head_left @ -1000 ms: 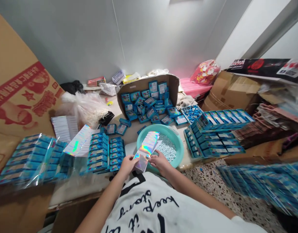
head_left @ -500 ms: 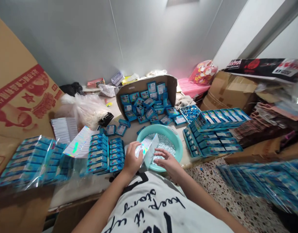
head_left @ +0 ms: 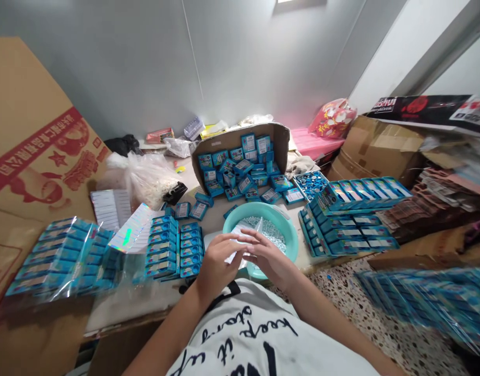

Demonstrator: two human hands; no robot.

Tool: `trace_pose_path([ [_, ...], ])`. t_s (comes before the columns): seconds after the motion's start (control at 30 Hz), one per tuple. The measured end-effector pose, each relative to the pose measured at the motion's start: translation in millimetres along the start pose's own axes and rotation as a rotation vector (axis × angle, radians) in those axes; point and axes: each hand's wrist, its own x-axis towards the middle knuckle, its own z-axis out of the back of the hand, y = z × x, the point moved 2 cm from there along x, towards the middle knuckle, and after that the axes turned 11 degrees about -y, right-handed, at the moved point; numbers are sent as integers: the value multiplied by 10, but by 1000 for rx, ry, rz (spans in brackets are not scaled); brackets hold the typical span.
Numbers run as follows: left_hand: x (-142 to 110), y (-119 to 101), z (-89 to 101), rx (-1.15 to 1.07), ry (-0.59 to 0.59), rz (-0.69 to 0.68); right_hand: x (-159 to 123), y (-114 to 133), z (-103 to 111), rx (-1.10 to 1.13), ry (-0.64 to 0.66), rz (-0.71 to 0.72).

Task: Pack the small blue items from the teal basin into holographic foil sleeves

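Note:
Both hands meet over the near side of a turquoise plastic basin [head_left: 294, 245] filled with small pale beads [head_left: 275, 235]. My left hand [head_left: 218, 261] is closed on a thin, shiny, see-through sheet [head_left: 259, 224], which stands up behind the fingers. From the other side my right hand [head_left: 273, 261] bends over the same sheet, its fingers together and touching those of the left. Both thumbs and much of the sheet are hidden. Left of the basin lie trays of small blue boxes [head_left: 162, 248] and a shiny striped label sheet [head_left: 134, 230].
A tipped carton [head_left: 283, 146] behind the basin spills loose blue boxes. To the right are a tray of small blue pieces [head_left: 311, 184] and stacked blue packs [head_left: 349, 230]. A cloudy plastic bag [head_left: 150, 180] and a large brown carton [head_left: 32, 94] stand left.
My right hand has moved left and up to meet my left hand at the sheet. The sheet is now more covered by fingers. The view has shifted slightly.

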Motion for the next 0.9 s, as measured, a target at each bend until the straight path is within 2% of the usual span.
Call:
trace_pose_path([
  [0.17,-128,133,64,-239,-172,747,92,85,-13,13,4,32],
  [0.2,-146,147,71,-301,-189,859,98,102,-30,-36,10,59],
  [0.27,-164,164,95,-399,-226,993,98,119,-89,-160,30,108],
  [0.33,-171,179,129,-433,-250,1033,98,100,-168,-259,63,146],
  [0.4,-178,201,162,-431,-239,1008,118,50,-248,-292,95,197],
  [0.5,-206,251,194,-420,-139,926,193,-53,-325,-350,70,293],
  [0.6,-262,296,225,-417,-17,877,276,-133,-363,-594,-7,444],
  [0.7,-353,335,287,-397,38,883,331,-201,-423,-794,7,582],
  [0.8,-492,413,406,-383,-57,956,406,-301,-501,-805,-5,587],
  [0.9,-646,533,574,-304,-228,1020,541,-445,-633,-701,-22,486],
])
